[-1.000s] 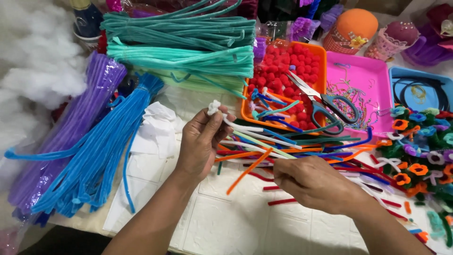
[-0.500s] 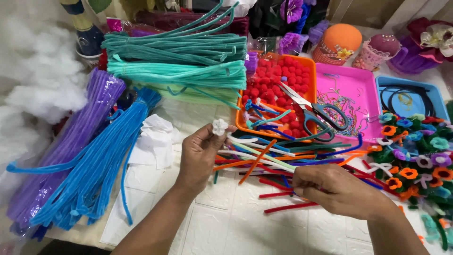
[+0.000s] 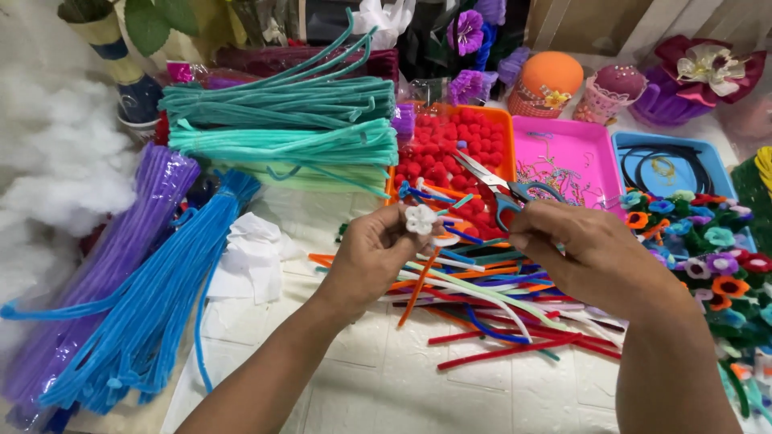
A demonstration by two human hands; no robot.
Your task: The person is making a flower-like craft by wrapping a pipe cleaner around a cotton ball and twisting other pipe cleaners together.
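Many pipe cleaners (image 3: 482,297) across white table (image 3: 378,386)

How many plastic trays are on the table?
3, side by side beyond the hands: an orange tray of red pom-poms with the scissors lying over it, a pink tray next, and a blue tray rightmost. More may be hidden.

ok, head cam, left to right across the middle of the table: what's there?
white fluff → purple pipe cleaner bundle → blue pipe cleaner bundle → left hand holding a white flower → right hand → small pipe cleaner flowers
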